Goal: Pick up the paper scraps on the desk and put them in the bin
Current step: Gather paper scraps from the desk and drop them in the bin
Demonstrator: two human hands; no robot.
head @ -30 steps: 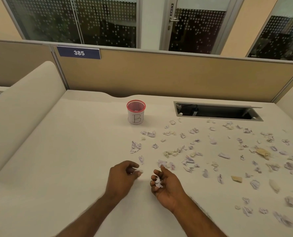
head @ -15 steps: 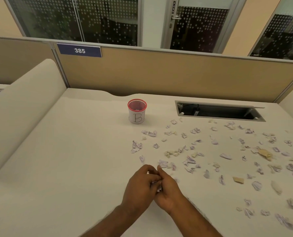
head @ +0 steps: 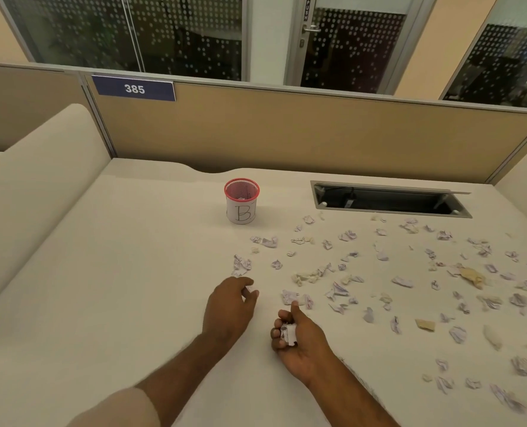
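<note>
1. My right hand (head: 299, 337) lies nearest me on the bench (head: 102, 303), palm turned up, its fingers curled round a small wad of crumpled paper (head: 288, 332); the forefinger points away toward the mesh bin.
2. My left hand (head: 230, 306) sits just left of it and a little nearer the bin, fingers bent, with a small white scrap (head: 249, 289) showing at the fingertips. I judge it pinched, though the hold itself is partly hidden.
3. The closest loose scrap (head: 290, 296) lies just beyond my right forefinger, and another crumpled piece (head: 241, 264) lies just beyond my left hand, on the line toward the bin.
4. The rest of the paper scraps (head: 410, 282) spread to the right of the bin and toward me, reaching the right edge of the view. The right hand is the nearer one for most of them.
5. The red-rimmed mesh bin (head: 241, 201), marked with a B, stands upright well beyond both hands, straight ahead of the left one. The bare bench left of the bin leaves open room to carry a handful up.
6. Right of the bin is an open cable hatch (head: 388, 200), with scraps near its front edge; a careless sweep could push some in, I think.
</note>
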